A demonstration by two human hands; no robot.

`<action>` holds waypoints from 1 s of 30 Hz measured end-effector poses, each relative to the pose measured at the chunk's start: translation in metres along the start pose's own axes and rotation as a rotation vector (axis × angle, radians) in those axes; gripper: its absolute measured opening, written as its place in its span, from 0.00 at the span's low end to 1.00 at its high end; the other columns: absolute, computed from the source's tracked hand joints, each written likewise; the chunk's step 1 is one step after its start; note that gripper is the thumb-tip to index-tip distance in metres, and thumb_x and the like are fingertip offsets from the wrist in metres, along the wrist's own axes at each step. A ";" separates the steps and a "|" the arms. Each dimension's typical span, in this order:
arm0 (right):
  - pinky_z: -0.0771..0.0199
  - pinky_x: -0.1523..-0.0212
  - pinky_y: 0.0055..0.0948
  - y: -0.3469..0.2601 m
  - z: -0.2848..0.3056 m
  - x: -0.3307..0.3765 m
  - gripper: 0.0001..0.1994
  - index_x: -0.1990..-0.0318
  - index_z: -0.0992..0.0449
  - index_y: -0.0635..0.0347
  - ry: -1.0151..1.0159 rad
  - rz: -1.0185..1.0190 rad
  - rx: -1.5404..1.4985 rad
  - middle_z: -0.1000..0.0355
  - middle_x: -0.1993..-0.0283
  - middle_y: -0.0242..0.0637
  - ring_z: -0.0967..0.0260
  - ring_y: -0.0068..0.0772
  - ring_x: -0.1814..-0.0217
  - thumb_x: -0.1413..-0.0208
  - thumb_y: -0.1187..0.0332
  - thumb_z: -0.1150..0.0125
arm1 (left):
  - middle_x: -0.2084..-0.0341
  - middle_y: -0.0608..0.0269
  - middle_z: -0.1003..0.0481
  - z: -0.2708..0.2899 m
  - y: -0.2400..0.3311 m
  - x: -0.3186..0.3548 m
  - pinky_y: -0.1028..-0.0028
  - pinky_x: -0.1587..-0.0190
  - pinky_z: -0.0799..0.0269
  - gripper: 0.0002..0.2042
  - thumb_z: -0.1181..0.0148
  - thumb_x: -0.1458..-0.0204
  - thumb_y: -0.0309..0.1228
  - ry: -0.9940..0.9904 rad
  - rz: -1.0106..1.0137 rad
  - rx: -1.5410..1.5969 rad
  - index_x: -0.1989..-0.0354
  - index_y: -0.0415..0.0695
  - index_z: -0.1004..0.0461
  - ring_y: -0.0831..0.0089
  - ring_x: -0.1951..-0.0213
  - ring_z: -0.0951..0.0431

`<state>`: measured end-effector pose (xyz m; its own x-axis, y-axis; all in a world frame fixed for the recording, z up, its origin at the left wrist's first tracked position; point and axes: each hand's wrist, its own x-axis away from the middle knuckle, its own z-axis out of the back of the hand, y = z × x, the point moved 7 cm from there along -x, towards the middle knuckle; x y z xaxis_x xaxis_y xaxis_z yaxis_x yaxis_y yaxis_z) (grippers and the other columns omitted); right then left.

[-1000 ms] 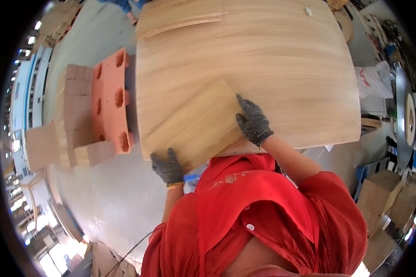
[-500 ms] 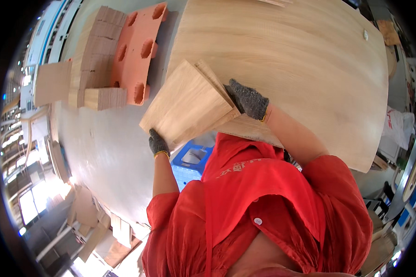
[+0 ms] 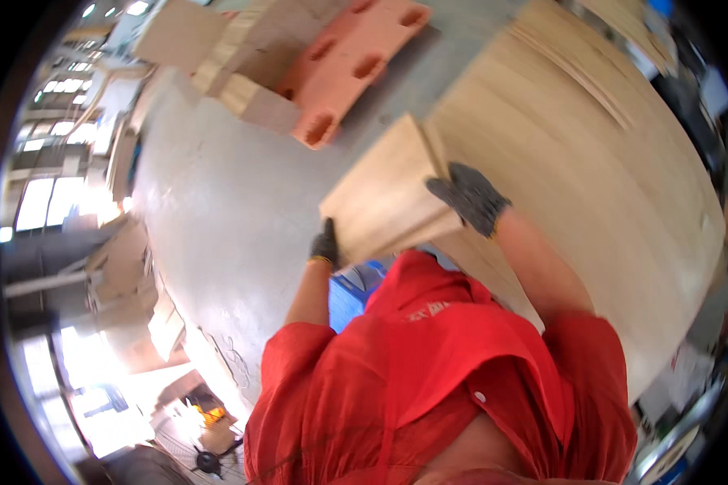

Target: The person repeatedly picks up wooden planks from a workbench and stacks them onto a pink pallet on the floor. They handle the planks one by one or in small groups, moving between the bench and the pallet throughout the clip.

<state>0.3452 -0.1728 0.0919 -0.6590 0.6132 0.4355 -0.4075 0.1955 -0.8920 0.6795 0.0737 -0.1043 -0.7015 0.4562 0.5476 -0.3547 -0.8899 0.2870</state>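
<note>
Between my two gloved hands is a small stack of flat wooden boards (image 3: 388, 194), tilted over the left edge of the wood-topped table (image 3: 582, 242). My left hand (image 3: 325, 245), in a dark grey knit glove, grips the stack's near left corner. My right hand (image 3: 473, 198), gloved the same way, clasps its right edge, with the thumb over the top face. The boards' edges fan slightly apart near the right hand. Both hands' fingertips are hidden under or behind the boards.
An orange plastic pallet (image 3: 346, 81) lies on the grey floor at the far left, bearing stacked boards (image 3: 260, 103). A blue plastic crate or stool (image 3: 348, 302) stands by my body. Thin wooden pieces (image 3: 578, 77) lie on the table's far part. A fan (image 3: 208, 462) stands lower left.
My view has swung left, so pallet, table and boards sit farther right. My right thumb now shows on the top board's face. Both hands keep hold of the boards.
</note>
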 end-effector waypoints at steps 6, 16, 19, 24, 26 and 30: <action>0.31 0.56 0.32 -0.007 -0.071 -0.058 0.23 0.48 0.30 0.67 -0.032 0.187 0.072 0.26 0.60 0.42 0.32 0.31 0.58 0.47 0.60 0.39 | 0.58 0.30 0.27 0.031 -0.041 -0.008 0.54 0.48 0.36 0.42 0.65 0.44 0.64 0.205 0.037 0.361 0.55 0.27 0.27 0.40 0.51 0.29; 0.30 0.55 0.35 -0.065 -0.192 -0.188 0.26 0.52 0.28 0.70 0.072 -0.011 0.118 0.26 0.62 0.50 0.28 0.42 0.59 0.49 0.54 0.36 | 0.66 0.42 0.23 0.182 -0.120 -0.066 0.60 0.59 0.30 0.30 0.49 0.45 0.55 0.455 0.195 0.628 0.62 0.33 0.25 0.51 0.64 0.23; 0.30 0.55 0.35 -0.088 -0.202 -0.210 0.26 0.53 0.28 0.69 0.141 0.015 0.127 0.25 0.61 0.49 0.28 0.39 0.58 0.48 0.53 0.37 | 0.66 0.49 0.22 0.219 -0.098 -0.094 0.64 0.60 0.29 0.27 0.45 0.45 0.51 0.484 0.121 0.793 0.58 0.33 0.25 0.61 0.65 0.23; 0.31 0.54 0.31 -0.084 -0.182 -0.249 0.27 0.49 0.30 0.69 0.295 -0.097 0.002 0.25 0.57 0.45 0.29 0.32 0.57 0.49 0.55 0.35 | 0.65 0.55 0.22 0.244 -0.055 -0.146 0.69 0.59 0.29 0.21 0.44 0.43 0.45 0.398 -0.018 1.025 0.56 0.36 0.25 0.72 0.66 0.25; 0.31 0.54 0.30 -0.091 -0.170 -0.259 0.27 0.47 0.31 0.69 0.360 -0.067 -0.027 0.26 0.56 0.43 0.30 0.31 0.57 0.48 0.57 0.35 | 0.64 0.58 0.22 0.254 -0.035 -0.172 0.70 0.57 0.30 0.21 0.45 0.43 0.44 0.343 -0.050 1.016 0.54 0.35 0.26 0.72 0.64 0.26; 0.30 0.54 0.28 -0.078 -0.123 -0.278 0.29 0.43 0.35 0.68 0.473 0.043 -0.229 0.26 0.55 0.39 0.30 0.28 0.57 0.49 0.62 0.33 | 0.62 0.58 0.23 0.288 0.052 -0.209 0.72 0.56 0.31 0.22 0.45 0.42 0.44 0.245 -0.145 0.913 0.52 0.35 0.27 0.74 0.61 0.27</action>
<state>0.6381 -0.2642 0.0249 -0.2932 0.8924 0.3431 -0.2026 0.2927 -0.9345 0.9857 -0.0662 0.0231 -0.8355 0.4551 0.3081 0.0978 -0.4286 0.8982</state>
